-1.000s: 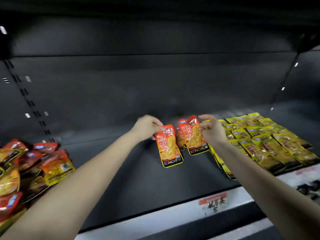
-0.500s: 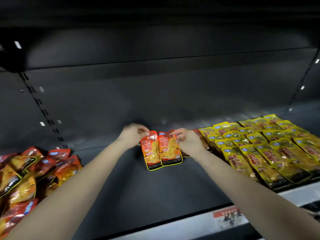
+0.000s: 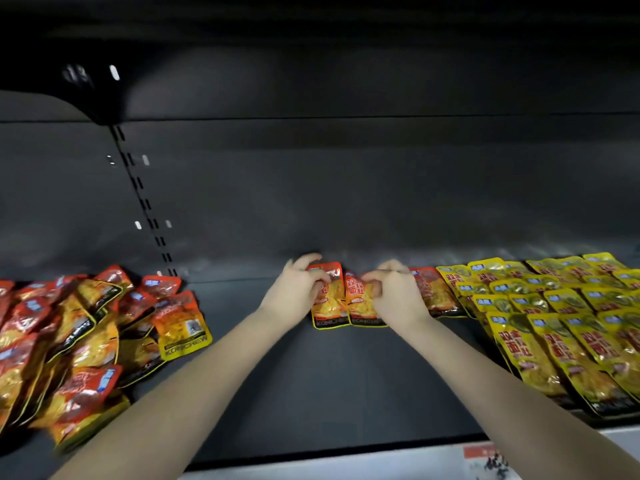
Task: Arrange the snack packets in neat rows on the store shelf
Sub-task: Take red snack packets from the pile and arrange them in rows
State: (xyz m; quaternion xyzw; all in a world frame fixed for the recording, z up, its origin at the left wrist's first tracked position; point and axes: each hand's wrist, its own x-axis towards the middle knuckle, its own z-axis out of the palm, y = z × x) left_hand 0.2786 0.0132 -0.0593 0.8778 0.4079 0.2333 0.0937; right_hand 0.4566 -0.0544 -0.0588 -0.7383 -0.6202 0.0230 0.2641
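Dark shelf [image 3: 311, 393], rear centre: two red packets [image 3: 330, 306] lay side by side, touching. My left grip [image 3: 298, 289] and right grip [image 3: 394, 296] each pinched one with curled fingers. Risk, I judged: slick pouches sliding askew on release. My right grip half hid a third packet [image 3: 429, 292]; print blurred.

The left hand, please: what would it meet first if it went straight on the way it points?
The orange KONCHEW packet that the left hand pinches; past it, probably the shelf's back wall, though depth is unclear.
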